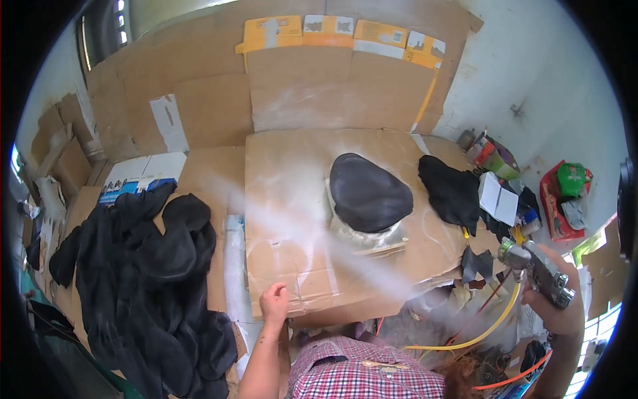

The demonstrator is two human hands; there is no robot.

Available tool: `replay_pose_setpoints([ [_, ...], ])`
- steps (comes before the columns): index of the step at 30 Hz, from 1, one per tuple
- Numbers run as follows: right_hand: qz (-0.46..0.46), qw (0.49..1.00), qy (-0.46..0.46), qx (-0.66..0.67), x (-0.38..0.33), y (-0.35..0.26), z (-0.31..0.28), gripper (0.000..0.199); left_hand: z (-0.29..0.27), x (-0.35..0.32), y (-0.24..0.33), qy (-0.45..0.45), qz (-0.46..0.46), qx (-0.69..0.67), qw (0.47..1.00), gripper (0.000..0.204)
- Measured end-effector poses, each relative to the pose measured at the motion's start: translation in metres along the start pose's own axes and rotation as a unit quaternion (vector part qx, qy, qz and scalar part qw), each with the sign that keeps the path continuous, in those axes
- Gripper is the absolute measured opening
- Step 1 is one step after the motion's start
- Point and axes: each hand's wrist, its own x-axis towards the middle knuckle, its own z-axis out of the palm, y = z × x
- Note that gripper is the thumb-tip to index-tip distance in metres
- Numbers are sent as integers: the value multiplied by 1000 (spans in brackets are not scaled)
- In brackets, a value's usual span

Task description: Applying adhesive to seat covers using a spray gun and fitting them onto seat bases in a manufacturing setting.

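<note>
My right hand (555,292) grips a metal spray gun (531,263) with a yellow hose (502,322) running from it. A pale mist (319,236) streaks leftward from the gun's side across the cardboard. At the front edge of the cardboard-covered table (286,193), my left hand (274,302) is loosely curled, and no object shows in it. Between the hands and farther back sits a rounded black leather-like piece (371,193), its smooth side up. It rests on a whitish foam-like block (359,236) smeared with dried residue.
A heap of black pieces (156,266) covers the left side. Another black piece (448,193) lies on the right, near a white box (498,199) and a red bag (565,199). Cardboard sheets (193,93) line the back wall. An orange hose (515,380) crosses below.
</note>
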Motion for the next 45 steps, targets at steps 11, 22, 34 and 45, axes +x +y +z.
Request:
replay_pose_setpoints([
  [11,12,999,-7,36,10,61,-57,56,11,0,6,51,-67,-7,996,13],
  [22,-12,982,-88,166,76,101,-78,61,88,4,60,69,-69,-22,995,11],
  [34,-67,984,-128,105,95,167,-138,55,87,5,61,179,-117,-46,976,11],
  [45,-84,980,-102,148,75,232,-163,45,90,28,100,235,-129,-53,962,11],
])
